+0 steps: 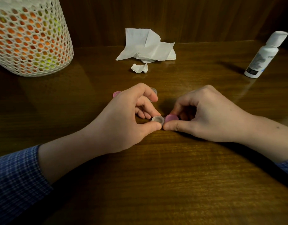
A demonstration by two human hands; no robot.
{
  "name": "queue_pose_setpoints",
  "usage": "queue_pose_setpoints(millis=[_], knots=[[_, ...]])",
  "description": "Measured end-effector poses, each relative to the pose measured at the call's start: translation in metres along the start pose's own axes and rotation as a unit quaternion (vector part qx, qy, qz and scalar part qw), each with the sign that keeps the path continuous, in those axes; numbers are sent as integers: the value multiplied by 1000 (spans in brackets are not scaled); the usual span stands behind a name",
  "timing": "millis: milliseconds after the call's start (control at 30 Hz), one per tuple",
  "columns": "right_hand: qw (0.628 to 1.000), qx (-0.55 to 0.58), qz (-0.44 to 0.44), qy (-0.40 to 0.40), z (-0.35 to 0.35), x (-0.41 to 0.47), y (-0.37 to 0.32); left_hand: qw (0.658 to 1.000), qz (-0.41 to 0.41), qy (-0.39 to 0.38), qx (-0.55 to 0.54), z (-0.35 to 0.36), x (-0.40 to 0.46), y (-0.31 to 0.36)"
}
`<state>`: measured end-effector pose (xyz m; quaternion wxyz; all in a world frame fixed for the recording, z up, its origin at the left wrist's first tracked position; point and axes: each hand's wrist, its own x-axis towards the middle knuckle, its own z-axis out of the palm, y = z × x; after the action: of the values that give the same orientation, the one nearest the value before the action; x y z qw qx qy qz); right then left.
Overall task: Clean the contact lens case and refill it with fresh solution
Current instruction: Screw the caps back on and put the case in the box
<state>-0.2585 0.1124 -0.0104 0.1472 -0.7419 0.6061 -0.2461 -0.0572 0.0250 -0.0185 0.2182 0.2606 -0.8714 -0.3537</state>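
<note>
Two grips: both hands meet low on the tabletop (156, 176), each pinching one end of the lens case (164, 119).
Left hand: the left hand (123, 117) pinches the clear cup (158, 119) of the case between thumb and curled fingers; that cup looks open, with no cap on it.
Right hand: the right hand (205, 114) has thumb and fingers curled around the pink cap (171, 118) on the other cup; whether it is tightening or loosening cannot be told.
Case position: it sits on or just above the wood, between the two thumbs, which nearly touch.
Just beyond the left grip: a loose pink cap (116, 94) and a clear cap (154, 90) lie half hidden behind the left knuckles.
Farther out, ahead: a crumpled tissue (146, 46) with a torn scrap (139, 68) near it.
Far right of the grips: the white solution bottle (263, 57), upright and capped.
Far left: a mesh basket (31, 38) with orange and yellow contents.
Risk, spill: if the open cup holds liquid, twisting the pink cap could tilt the case and slop it onto the wood.
Risk, slip: the pinch is on small, smooth plastic; a wet case could pop out of the fingers.
Risk, caps: the left knuckles could nudge the loose caps away.
Risk, mix-up: two pink caps show, so a cap could go on the wrong cup.
</note>
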Motion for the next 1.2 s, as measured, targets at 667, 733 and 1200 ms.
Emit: queue_pose_setpoints(millis=[667,733,1200], knots=[[999,19,-25,-43,-4,2,5,1000,3,-2,9,0,1,-2],[998,19,-30,-56,-6,2,4,1000,5,0,10,0,1,-2],[998,-21,-31,-46,-5,1,1,1000,13,2,17,1,0,0]])
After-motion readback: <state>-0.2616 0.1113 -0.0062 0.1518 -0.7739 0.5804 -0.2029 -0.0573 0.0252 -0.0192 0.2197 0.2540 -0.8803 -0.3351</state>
